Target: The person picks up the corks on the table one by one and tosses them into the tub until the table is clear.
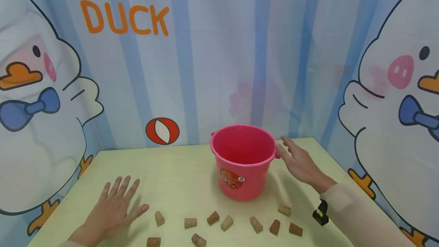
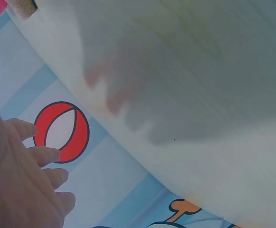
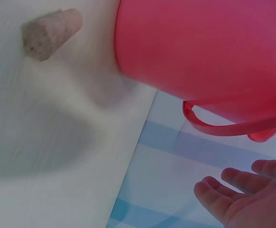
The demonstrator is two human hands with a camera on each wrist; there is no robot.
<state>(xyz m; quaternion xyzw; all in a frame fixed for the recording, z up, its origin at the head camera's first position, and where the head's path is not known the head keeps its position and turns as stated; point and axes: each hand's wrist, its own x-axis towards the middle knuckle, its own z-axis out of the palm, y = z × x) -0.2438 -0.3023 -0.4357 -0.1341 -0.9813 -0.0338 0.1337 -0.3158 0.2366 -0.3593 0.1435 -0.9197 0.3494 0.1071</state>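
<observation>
A pink bucket [image 1: 242, 180] stands upright on the pale yellow table. Beside its right rim is my right hand [image 1: 303, 163], fingers extended; in the right wrist view a gap shows between these fingers [image 3: 244, 183] and the bucket's handle [image 3: 237, 128]. Toward the left of the table my left hand [image 1: 111, 212] hovers palm down with its fingers spread and holds nothing. Several corks lie scattered in front of the bucket, among them one cork [image 1: 159, 218] close to the left thumb and another cork [image 1: 284, 210] at the right.
The table [image 1: 164, 174] ends at a striped blue curtain [image 1: 219, 68] with printed ducks. More corks lie near the front, such as a cork [image 1: 153, 242] and a darker cork [image 1: 295, 229]. On the right wrist sits a black strap [image 1: 321, 212].
</observation>
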